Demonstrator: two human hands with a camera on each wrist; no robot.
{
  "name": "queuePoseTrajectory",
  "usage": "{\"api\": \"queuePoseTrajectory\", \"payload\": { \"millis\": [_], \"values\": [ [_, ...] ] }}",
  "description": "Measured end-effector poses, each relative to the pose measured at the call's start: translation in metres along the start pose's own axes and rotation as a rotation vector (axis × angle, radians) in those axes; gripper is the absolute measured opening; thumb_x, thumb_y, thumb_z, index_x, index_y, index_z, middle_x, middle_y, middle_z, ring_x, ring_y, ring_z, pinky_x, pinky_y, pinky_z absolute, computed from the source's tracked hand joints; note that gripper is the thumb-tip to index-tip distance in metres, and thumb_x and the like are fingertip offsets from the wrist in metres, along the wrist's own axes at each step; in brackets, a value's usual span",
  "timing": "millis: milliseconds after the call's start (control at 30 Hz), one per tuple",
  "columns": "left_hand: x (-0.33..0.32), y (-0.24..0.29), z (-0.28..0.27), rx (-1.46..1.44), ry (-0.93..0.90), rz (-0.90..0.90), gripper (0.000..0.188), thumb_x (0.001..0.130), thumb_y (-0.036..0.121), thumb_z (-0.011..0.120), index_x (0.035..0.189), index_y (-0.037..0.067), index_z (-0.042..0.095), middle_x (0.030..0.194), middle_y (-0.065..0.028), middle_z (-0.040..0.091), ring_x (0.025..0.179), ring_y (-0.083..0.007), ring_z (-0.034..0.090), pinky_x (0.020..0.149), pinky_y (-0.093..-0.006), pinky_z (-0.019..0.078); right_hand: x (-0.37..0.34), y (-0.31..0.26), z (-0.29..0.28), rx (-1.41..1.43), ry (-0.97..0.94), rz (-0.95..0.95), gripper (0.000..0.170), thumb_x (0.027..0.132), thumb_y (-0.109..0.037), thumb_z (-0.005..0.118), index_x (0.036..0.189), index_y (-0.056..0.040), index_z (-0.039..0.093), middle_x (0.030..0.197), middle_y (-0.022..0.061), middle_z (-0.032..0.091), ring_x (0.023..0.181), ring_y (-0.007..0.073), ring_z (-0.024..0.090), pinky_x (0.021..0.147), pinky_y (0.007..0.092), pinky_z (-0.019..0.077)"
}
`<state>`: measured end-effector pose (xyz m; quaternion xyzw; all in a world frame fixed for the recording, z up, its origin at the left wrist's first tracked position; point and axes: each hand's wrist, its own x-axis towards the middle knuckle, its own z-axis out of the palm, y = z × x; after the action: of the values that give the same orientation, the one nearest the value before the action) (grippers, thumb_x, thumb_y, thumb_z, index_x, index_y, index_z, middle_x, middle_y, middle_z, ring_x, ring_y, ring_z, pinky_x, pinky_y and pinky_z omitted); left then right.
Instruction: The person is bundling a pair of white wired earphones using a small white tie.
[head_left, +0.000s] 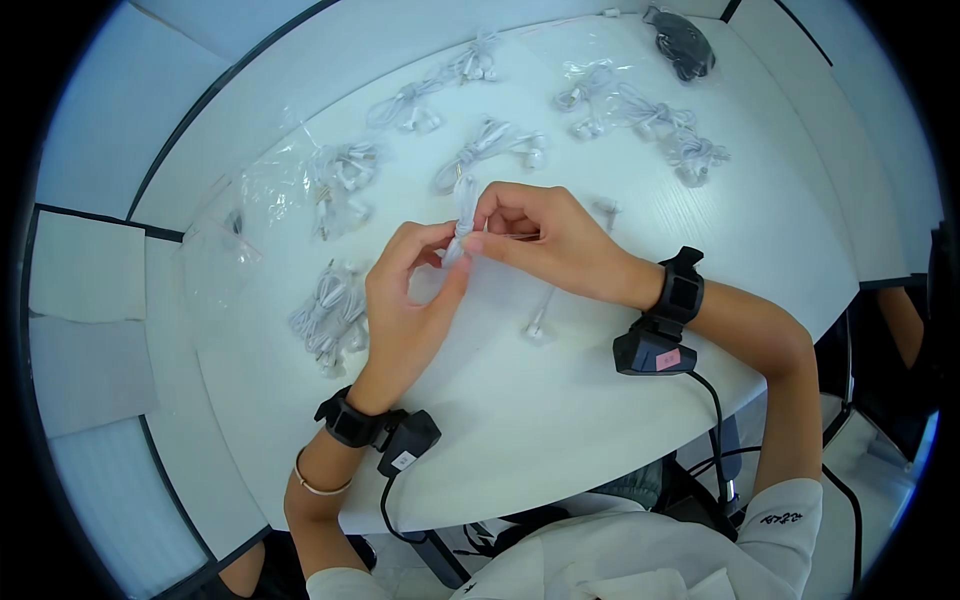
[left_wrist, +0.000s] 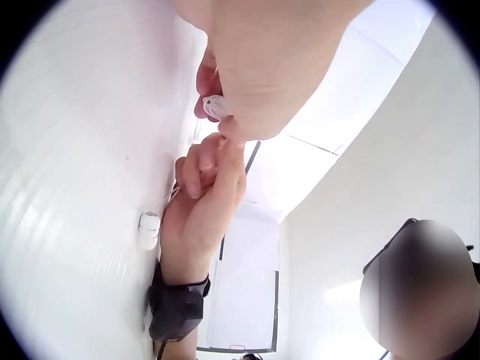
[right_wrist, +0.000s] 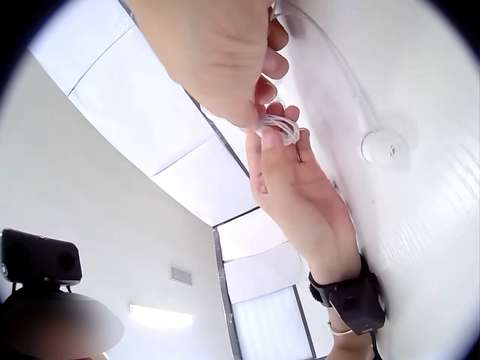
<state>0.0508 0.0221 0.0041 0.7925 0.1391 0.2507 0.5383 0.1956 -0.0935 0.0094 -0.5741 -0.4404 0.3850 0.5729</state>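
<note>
My left hand (head_left: 405, 305) pinches a folded bundle of white earphone cable (head_left: 465, 205) between thumb and fingers. Against the bundle's right side, my right hand (head_left: 560, 240) pinches the cable with thumb and forefinger, its other fingers curled in. The looped end of the bundle (right_wrist: 281, 129) pokes out at the left fingertips in the right wrist view. One white earbud (head_left: 536, 328) lies on the table below the right hand, its thin wire leading up beneath that hand. Another white end piece (head_left: 607, 207) of the earphones shows beyond the right wrist.
Several tied white earphone bundles lie about, including one at the back (head_left: 490, 150), one on the left (head_left: 333, 305) and one at the right (head_left: 695, 155). Clear plastic bags (head_left: 275, 185) spread at the left. A dark wrapped item (head_left: 682, 45) sits at the far right of the white table (head_left: 600, 420).
</note>
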Motion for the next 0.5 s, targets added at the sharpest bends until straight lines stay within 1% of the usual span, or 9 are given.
{"api": "queuePoseTrajectory", "payload": {
  "millis": [33, 67, 100, 133, 233, 333, 400, 433, 500],
  "values": [
    [-0.001, 0.000, 0.000, -0.067, -0.024, -0.064, 0.026, 0.082, 0.000, 0.060, 0.108, -0.003, 0.056, 0.091, -0.0067, 0.058, 0.086, -0.0134, 0.056, 0.076, -0.0258, 0.0439, 0.000, 0.000, 0.000, 0.022, 0.000, -0.002, 0.016, 0.087, -0.015, 0.061, 0.085, 0.0002, 0.054, 0.066, 0.0011, 0.053, 0.059, 0.0057, 0.046, 0.054, 0.0213, 0.0386],
    [-0.002, 0.006, 0.001, -0.168, -0.038, -0.120, 0.027, 0.086, 0.000, 0.057, 0.112, -0.005, 0.054, 0.097, -0.0077, 0.060, 0.089, -0.0131, 0.057, 0.077, -0.0263, 0.0442, 0.000, 0.000, 0.001, 0.044, 0.000, -0.004, 0.016, 0.087, -0.014, 0.060, 0.085, 0.0006, 0.054, 0.068, 0.0019, 0.054, 0.061, 0.0061, 0.048, 0.056, 0.0214, 0.0404],
    [-0.003, 0.009, 0.002, -0.272, -0.034, -0.173, 0.028, 0.087, 0.003, 0.055, 0.114, -0.005, 0.053, 0.099, -0.0084, 0.061, 0.090, -0.0136, 0.058, 0.077, -0.0263, 0.0440, 0.000, 0.000, 0.001, 0.067, -0.001, -0.006, 0.015, 0.088, -0.013, 0.060, 0.086, 0.0010, 0.054, 0.070, 0.0027, 0.056, 0.063, 0.0065, 0.050, 0.058, 0.0215, 0.0423],
    [-0.004, 0.011, 0.002, -0.377, -0.030, -0.226, 0.029, 0.089, 0.005, 0.054, 0.116, -0.006, 0.052, 0.101, -0.0091, 0.061, 0.091, -0.0141, 0.059, 0.077, -0.0263, 0.0437, 0.000, 0.001, 0.002, 0.074, -0.005, -0.020, 0.015, 0.088, -0.013, 0.059, 0.087, 0.0009, 0.054, 0.070, 0.0027, 0.056, 0.063, 0.0067, 0.050, 0.058, 0.0216, 0.0422],
    [0.000, 0.009, -0.005, -0.368, -0.099, -0.279, 0.031, 0.091, 0.011, 0.050, 0.118, -0.005, 0.052, 0.102, -0.0100, 0.062, 0.091, -0.0146, 0.059, 0.078, -0.0259, 0.0429, 0.002, 0.005, 0.004, 0.076, -0.011, -0.057, 0.015, 0.089, -0.014, 0.058, 0.089, 0.0004, 0.054, 0.070, 0.0027, 0.056, 0.062, 0.0072, 0.051, 0.057, 0.0218, 0.0417],
    [-0.001, 0.009, -0.004, -0.396, -0.059, -0.284, 0.033, 0.092, 0.015, 0.049, 0.119, -0.004, 0.052, 0.100, -0.0094, 0.063, 0.090, -0.0151, 0.060, 0.078, -0.0257, 0.0425, 0.002, 0.004, 0.003, 0.028, -0.004, -0.061, 0.015, 0.088, -0.015, 0.058, 0.090, -0.0010, 0.054, 0.069, 0.0024, 0.056, 0.061, 0.0072, 0.051, 0.055, 0.0218, 0.0401],
    [-0.001, 0.009, -0.005, -0.411, -0.057, -0.303, 0.033, 0.092, 0.014, 0.049, 0.119, -0.004, 0.051, 0.102, -0.0094, 0.062, 0.090, -0.0154, 0.060, 0.078, -0.0264, 0.0429, 0.001, 0.002, 0.004, -0.012, 0.006, -0.030, 0.015, 0.088, -0.016, 0.059, 0.090, -0.0022, 0.054, 0.068, 0.0020, 0.055, 0.059, 0.0069, 0.049, 0.053, 0.0218, 0.0387],
    [0.000, 0.010, -0.005, -0.417, -0.062, -0.313, 0.032, 0.092, 0.013, 0.047, 0.120, -0.004, 0.050, 0.102, -0.0093, 0.062, 0.090, -0.0156, 0.060, 0.079, -0.0265, 0.0431, 0.001, 0.003, 0.004, 0.018, 0.023, -0.050, 0.014, 0.086, -0.016, 0.060, 0.089, -0.0032, 0.054, 0.068, 0.0015, 0.055, 0.057, 0.0066, 0.046, 0.052, 0.0220, 0.0369],
    [0.000, 0.010, -0.005, -0.434, -0.060, -0.322, 0.032, 0.092, 0.012, 0.046, 0.120, -0.004, 0.049, 0.103, -0.0093, 0.062, 0.091, -0.0164, 0.060, 0.080, -0.0270, 0.0433, 0.002, 0.004, 0.003, -0.005, 0.038, -0.061, 0.014, 0.086, -0.016, 0.060, 0.089, -0.0033, 0.054, 0.068, 0.0012, 0.055, 0.056, 0.0067, 0.044, 0.051, 0.0221, 0.0368]
  ]
}}
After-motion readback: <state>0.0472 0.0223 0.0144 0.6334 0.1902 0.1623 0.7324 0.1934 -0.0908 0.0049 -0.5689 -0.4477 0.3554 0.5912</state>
